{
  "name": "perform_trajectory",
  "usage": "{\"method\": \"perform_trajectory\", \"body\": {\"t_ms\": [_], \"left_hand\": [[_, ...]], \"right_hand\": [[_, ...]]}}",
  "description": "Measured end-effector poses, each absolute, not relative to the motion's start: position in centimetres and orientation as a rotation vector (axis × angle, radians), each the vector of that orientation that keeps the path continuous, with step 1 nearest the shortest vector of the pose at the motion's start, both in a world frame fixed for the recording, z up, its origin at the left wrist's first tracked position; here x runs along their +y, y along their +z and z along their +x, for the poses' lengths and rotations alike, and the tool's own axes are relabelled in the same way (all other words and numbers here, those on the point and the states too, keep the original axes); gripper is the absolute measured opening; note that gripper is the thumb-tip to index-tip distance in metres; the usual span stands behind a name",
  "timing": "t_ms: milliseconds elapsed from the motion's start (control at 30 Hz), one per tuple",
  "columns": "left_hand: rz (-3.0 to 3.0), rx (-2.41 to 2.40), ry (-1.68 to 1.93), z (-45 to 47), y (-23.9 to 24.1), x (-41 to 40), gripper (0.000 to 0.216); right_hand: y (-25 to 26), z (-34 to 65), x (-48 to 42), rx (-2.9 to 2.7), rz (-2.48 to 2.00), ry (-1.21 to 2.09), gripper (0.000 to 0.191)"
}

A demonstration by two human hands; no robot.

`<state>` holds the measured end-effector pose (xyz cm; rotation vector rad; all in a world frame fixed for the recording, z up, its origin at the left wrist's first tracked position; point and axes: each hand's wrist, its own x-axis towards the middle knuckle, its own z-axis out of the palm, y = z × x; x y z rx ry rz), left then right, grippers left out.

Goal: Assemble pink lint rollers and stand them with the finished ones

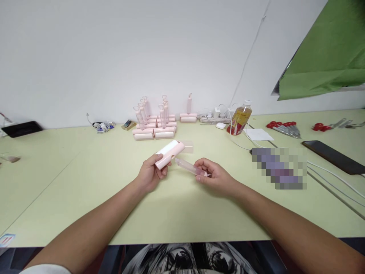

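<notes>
Head view: worn on the person's head, over the near edge of the tabletop (85, 213).
Facing: forward and down, toward the wall (114, 57) at 12 o'clock.
Nearness: close; left hand (149, 175) just at 9 o'clock and right hand (218, 179) at 3 o'clock of frame centre.

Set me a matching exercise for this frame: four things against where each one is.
Things: 1 roller head; 2 clear pink handle; 3 bottle; 4 assembled rollers.
Places: a beside the power strip; b in the right hand; c grouped at the far edge of the table; d in the left hand.
Pairs: 1-d; 2-b; 3-a; 4-c.
</notes>
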<state>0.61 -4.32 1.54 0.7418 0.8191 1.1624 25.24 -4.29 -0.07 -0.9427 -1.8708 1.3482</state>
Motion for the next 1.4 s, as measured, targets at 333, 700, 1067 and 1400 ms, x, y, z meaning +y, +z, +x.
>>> {"method": "perform_trajectory", "body": {"t_ms": [333,700,1067,1400], "left_hand": [[0.883,0.726,1.169,0.5,1.2,-4.4,0.035],[0.951,0.782,1.167,0.6,1.4,-4.7,0.05],[1.16,0.967,1.194,0.6,1.2,-4.6,0.058],[1.228,1.039,1.136,1.1,1.3,-5.1,0.051]], "right_hand": [[0.1,25.1,-4.4,-1.818,-0.945,1.498,0.03],[0.2,25.0,-4.5,-1.807,-0.897,1.548,0.03],[0.0,24.9,-4.6,-1.887,-1.045,1.41,0.042],[-1.0,24.4,-5.1,-1.881,-0.973,1.419,0.048]]}}
